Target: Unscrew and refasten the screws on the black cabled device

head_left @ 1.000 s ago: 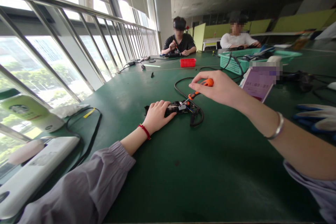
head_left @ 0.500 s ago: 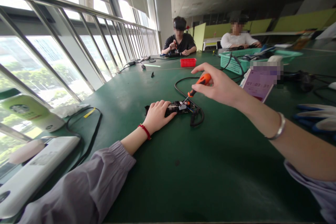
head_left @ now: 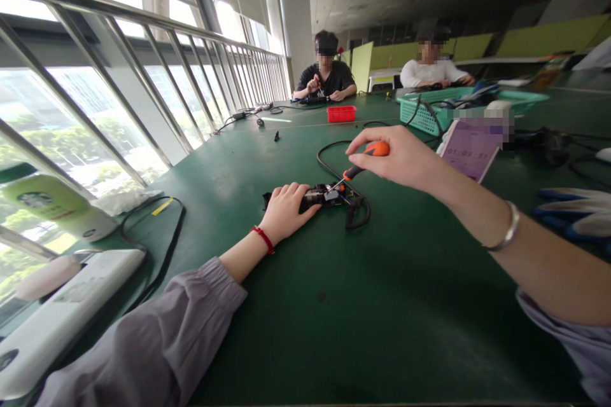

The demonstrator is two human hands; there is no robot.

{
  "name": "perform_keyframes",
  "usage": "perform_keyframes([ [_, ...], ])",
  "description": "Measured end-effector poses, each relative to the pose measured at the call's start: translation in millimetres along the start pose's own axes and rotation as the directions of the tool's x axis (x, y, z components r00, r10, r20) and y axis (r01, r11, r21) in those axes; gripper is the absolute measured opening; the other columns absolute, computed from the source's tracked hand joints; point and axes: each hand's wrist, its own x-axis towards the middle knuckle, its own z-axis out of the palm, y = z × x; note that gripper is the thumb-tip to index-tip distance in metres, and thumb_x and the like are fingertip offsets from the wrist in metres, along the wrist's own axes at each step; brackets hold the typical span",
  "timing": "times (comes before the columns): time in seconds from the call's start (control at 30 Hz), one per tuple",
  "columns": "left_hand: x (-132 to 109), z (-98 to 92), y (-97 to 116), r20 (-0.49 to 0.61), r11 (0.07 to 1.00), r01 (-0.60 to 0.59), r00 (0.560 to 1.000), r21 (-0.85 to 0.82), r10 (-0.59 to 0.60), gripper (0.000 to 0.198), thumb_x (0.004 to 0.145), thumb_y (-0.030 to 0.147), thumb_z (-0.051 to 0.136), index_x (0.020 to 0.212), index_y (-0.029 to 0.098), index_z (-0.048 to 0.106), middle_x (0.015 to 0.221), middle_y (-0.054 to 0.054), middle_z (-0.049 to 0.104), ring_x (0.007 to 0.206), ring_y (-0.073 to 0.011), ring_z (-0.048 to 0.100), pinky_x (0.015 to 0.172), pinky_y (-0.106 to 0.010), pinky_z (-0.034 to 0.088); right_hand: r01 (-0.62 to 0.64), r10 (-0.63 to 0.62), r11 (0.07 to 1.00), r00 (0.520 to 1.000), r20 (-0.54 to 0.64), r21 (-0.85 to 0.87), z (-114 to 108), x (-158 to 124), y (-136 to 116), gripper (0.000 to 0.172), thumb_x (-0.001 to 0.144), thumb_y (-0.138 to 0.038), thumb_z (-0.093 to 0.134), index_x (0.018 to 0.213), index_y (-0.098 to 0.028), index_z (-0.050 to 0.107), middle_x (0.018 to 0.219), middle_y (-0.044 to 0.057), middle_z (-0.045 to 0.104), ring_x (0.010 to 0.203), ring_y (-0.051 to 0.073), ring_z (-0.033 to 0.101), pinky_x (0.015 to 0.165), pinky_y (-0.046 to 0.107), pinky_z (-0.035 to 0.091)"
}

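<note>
My left hand (head_left: 285, 210) lies curled over the left end of a small black electronic device (head_left: 328, 194) on the green table (head_left: 363, 305), pinning it down. My right hand (head_left: 401, 158) is closed round the orange handle of a screwdriver (head_left: 363, 161). Its thin tip slants down onto the exposed parts at the device's right end. A black cable (head_left: 352, 203) loops from the device toward the far side of the table. A red string sits on my left wrist, a silver bangle on my right.
A phone (head_left: 470, 149) showing a timer leans behind my right hand. Farther back stand a teal basket (head_left: 429, 111) and a red tray (head_left: 342, 114). Two people sit working at the table's far end. White boxes (head_left: 57, 318) and a black strap (head_left: 162, 248) lie at left, gloves (head_left: 575, 211) at right.
My right hand twisted the screwdriver handle, lifting slightly half a second ago and settling back down now. The left hand and the device stayed put.
</note>
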Motion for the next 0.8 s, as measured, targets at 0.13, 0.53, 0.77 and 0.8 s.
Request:
perform_keyframes([
  [0.13, 0, 0.4, 0, 0.002, 1.0, -0.004, 1.0, 0.007, 0.004, 0.043, 0.088, 0.051, 0.041, 0.114, 0.019, 0.052, 0.103, -0.008, 0.058, 0.096, -0.026, 0.054, 0.088, -0.041, 0.038, 0.061, -0.061, 0.997, 0.998, 0.001, 0.052, 2, -1, 0, 0.03, 0.068, -0.028, 0.063, 0.097, -0.02, 0.06, 0.065, -0.003, 0.055, 0.054, 0.011, 0.044, 0.054, 0.024, 0.035],
  [0.53, 0, 0.6, -1, 0.001, 1.0, -0.009, 1.0, 0.015, 0.009, 0.044, 0.088, 0.051, 0.041, 0.115, 0.018, 0.052, 0.103, -0.008, 0.058, 0.096, -0.0256, 0.054, 0.088, -0.04, 0.038, -0.062, 0.061, 0.992, 0.998, -0.013, -0.106, -6, 2, 0, 0.017, 0.068, -0.026, 0.052, 0.056, -0.019, 0.062, 0.051, -0.002, 0.052, 0.048, 0.01, 0.038, 0.05, 0.027, 0.029],
  [0.77, 1, 0.1, -1, -0.001, 1.0, -0.008, 1.0, 0.019, 0.008, 0.043, 0.088, 0.051, 0.041, 0.115, 0.018, 0.053, 0.103, -0.008, 0.059, 0.096, -0.0255, 0.053, 0.087, -0.04, 0.038, -0.066, 0.059, 0.991, 0.996, -0.061, -0.113, -8, 6, 7, 0.017, 0.069, -0.021, 0.052, 0.055, -0.018, 0.061, 0.048, -0.002, 0.049, 0.048, 0.01, 0.036, 0.05, 0.028, 0.026],
  [0.8, 1, 0.4, -1, -0.004, 1.0, -0.008, 1.0, 0.019, 0.008, 0.043, 0.088, 0.051, 0.042, 0.115, 0.018, 0.053, 0.103, -0.008, 0.059, 0.096, -0.0255, 0.053, 0.087, -0.04, 0.038, -0.069, 0.063, 0.991, 0.996, -0.059, -0.112, -9, 6, 7, 0.017, 0.069, -0.021, 0.053, 0.055, -0.018, 0.061, 0.047, -0.003, 0.048, 0.047, 0.009, 0.036, 0.05, 0.028, 0.025],
])
